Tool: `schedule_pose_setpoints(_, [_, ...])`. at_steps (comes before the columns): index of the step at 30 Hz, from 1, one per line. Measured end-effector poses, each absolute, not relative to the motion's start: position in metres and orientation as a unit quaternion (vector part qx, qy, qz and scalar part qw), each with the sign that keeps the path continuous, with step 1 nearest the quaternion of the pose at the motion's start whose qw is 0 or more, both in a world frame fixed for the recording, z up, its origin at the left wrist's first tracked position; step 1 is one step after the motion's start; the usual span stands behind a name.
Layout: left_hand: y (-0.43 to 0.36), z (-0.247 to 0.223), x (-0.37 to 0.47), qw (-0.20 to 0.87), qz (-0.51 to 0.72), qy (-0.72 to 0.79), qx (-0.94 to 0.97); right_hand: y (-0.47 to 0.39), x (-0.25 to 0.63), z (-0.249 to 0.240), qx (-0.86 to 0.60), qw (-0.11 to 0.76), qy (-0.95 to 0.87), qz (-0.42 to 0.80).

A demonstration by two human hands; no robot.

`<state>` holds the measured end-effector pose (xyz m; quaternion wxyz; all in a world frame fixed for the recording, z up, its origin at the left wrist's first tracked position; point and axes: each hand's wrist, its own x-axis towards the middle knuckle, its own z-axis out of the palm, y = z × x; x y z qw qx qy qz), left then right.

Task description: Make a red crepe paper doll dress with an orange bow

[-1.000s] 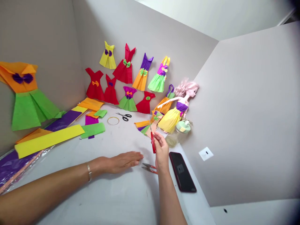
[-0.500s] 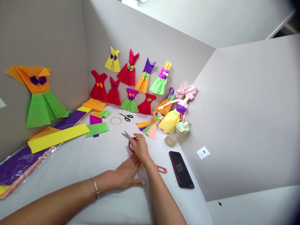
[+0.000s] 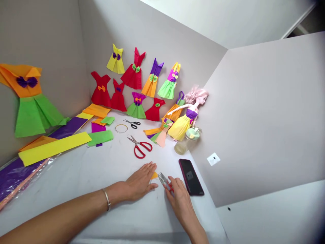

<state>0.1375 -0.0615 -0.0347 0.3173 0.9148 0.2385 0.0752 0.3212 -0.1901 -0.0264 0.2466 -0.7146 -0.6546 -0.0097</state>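
Note:
My left hand [image 3: 142, 182] lies flat on the white tabletop, fingers stretched out and thumb apart. A small orange paper piece [image 3: 154, 175] shows between its thumb and forefinger; the hand may cover part of it. To its right, my right hand [image 3: 180, 198] is closed around a pair of thread snips [image 3: 166, 183] with orange-red handles. The snips' blades are spread and point up-left, close to the orange piece. Beyond my left hand, red-handled scissors [image 3: 139, 147] rest on the table, blades slightly apart.
Black-handled scissors [image 3: 134, 124] and a thin ring [image 3: 121, 128] lie farther back. Coloured paper strips [image 3: 56, 148] cover the left side. A phone [image 3: 191, 177], a glass jar [image 3: 180, 147] and a doll [image 3: 186, 118] stand or lie right. Paper dresses [image 3: 133, 73] hang on the wall.
My right hand has let go of the red-handled scissors, moved right and nearer, and taken hold of the orange-handled snips. My left hand stays flat on the table. The view has shifted slightly.

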Motion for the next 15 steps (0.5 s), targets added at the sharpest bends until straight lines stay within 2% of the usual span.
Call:
schedule_pose_setpoints(2, [-0.077,-0.030,0.155,0.331,0.076,0.225,0.913,-0.201,0.325,-0.025,-0.724,0.267,-0.635,-0.022])
schedule_pose_setpoints(6, [-0.085,-0.019,0.150,0.448,0.079,0.220,0.863,-0.234,0.336,-0.010,-0.766,0.322,-0.556,0.008])
schedule_pose_setpoints(11, [-0.067,-0.025,0.118,0.341,0.077,0.280,0.894,-0.278,0.346,0.004,-0.788,0.459,-0.401,0.089])
schedule_pose_setpoints(15, [-0.093,-0.029,0.131,0.320,0.046,0.229,0.918,-0.295,0.353,0.005,-0.786,0.507,-0.336,0.110])
